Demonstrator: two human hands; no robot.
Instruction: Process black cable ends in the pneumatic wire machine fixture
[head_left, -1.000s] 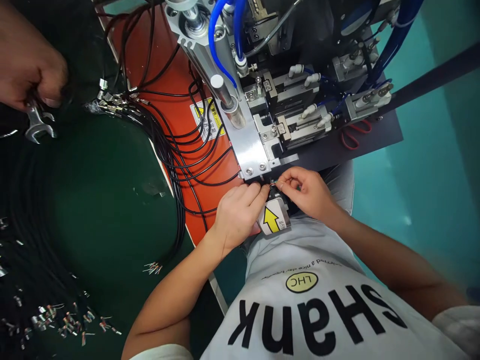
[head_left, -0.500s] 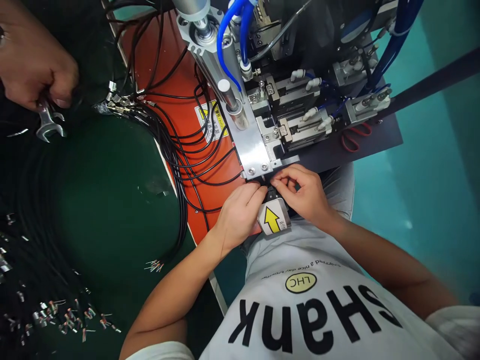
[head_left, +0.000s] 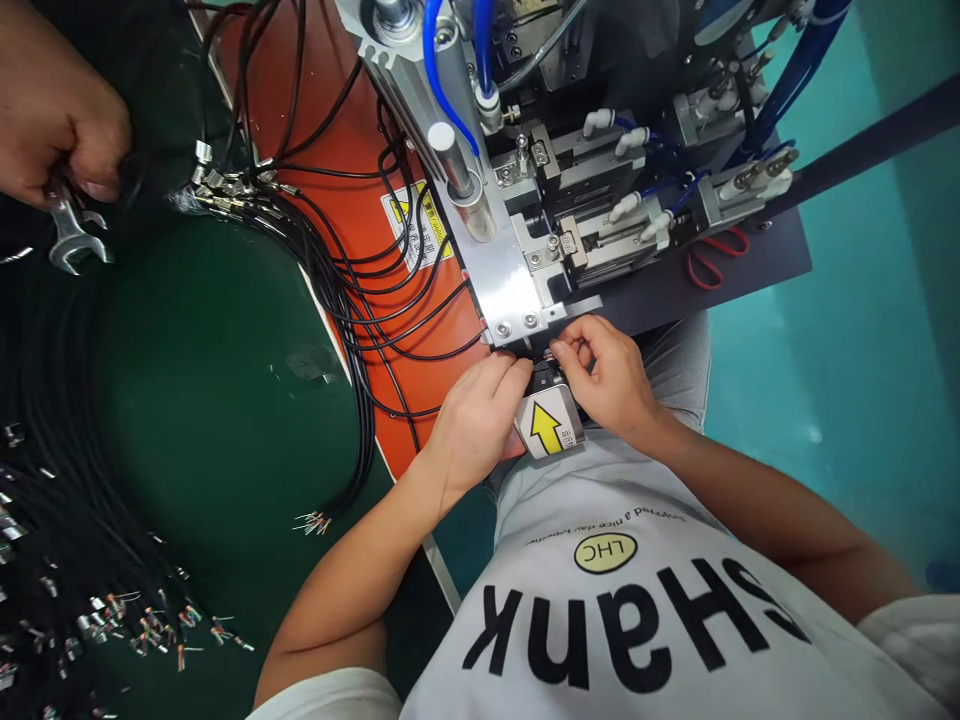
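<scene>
My left hand (head_left: 482,412) is closed at the front end of the machine, its fingertips curled down beside a small black fixture (head_left: 545,376). Whatever its fingers hold is hidden under them. Across the fixture, my right hand (head_left: 611,375) has thumb and forefinger pinched together near the press's metal plate (head_left: 510,290). A tiny part may be between those fingertips, too small to make out. Just below the fixture sits a metal guard (head_left: 551,422) with a yellow arrow label. Black cables (head_left: 420,355) run from the left to the machine near my left hand.
Another person's hand (head_left: 64,120) holds an open-end wrench (head_left: 75,235) at the upper left. Bundled cable ends with metal connectors (head_left: 232,190) lie on the orange base (head_left: 330,225). More stripped cables (head_left: 127,620) cover the green mat. Air cylinders (head_left: 615,220) and red-handled scissors (head_left: 712,260) are at right.
The view has shifted slightly. My right hand's fingers have drawn back a little from the left hand, showing more of the black fixture. My left hand stays in place.
</scene>
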